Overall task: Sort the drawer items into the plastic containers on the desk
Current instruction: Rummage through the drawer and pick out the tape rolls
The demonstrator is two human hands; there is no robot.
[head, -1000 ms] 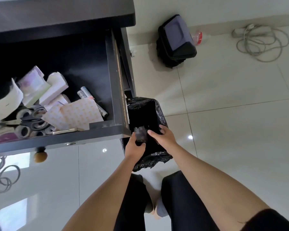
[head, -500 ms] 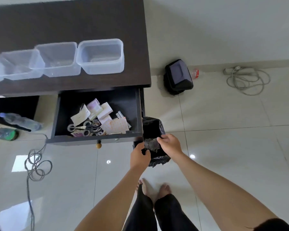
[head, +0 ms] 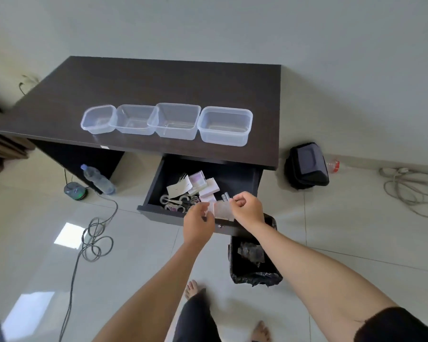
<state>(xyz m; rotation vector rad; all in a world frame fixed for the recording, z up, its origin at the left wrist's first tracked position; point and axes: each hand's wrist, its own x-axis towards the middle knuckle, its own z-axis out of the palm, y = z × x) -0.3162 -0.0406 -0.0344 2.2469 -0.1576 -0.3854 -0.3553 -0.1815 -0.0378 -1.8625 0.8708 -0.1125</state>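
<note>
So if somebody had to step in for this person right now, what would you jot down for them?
Left hand and right hand: both over the open drawer, fingers curled at a patterned sheet; whether they grip it is unclear.
Items: scissors, small boxes and papers lie in the drawer.
Four plastic containers stand in a row on the desk, all look empty.
A black-lined bin holds a crumpled wrapper.
Done: nothing sorted yet.
Left: move every drawer item into the containers.
</note>
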